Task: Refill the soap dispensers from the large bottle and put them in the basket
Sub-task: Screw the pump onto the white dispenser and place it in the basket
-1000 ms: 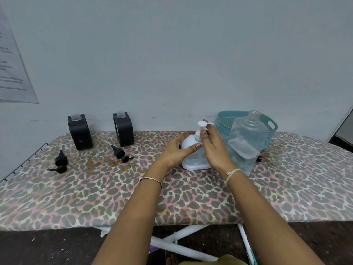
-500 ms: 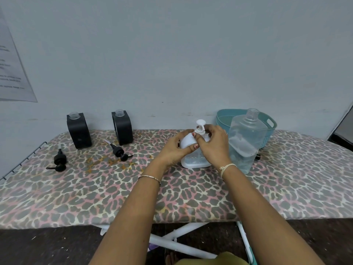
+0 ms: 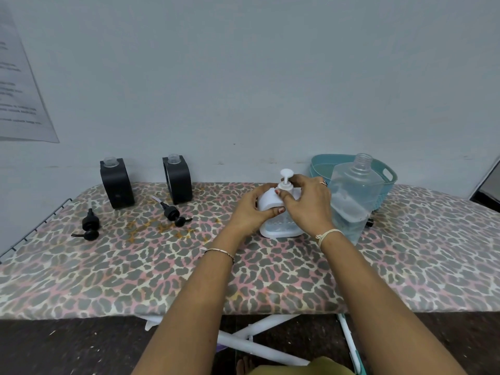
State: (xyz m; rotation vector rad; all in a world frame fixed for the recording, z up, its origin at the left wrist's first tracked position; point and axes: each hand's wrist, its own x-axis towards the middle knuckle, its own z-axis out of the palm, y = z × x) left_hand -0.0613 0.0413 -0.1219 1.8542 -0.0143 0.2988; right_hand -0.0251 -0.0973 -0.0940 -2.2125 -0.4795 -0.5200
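Observation:
A white soap dispenser stands on the leopard-print board, its white pump sitting in the neck. My left hand grips the dispenser's body from the left. My right hand pinches the pump collar at the neck. Just to the right stands the large clear bottle, uncapped and about half full. Behind it is the teal basket. Two black dispensers stand uncapped by the wall, their black pumps lying on the board.
The board has a wire rack at its left end and a wall close behind. A small dark cap lies behind the large bottle. A paper sheet hangs on the wall at left.
My right hand has lowered the white pump into the dispenser's neck and moved down to grip the collar. The pump head has turned. My left hand stayed on the body.

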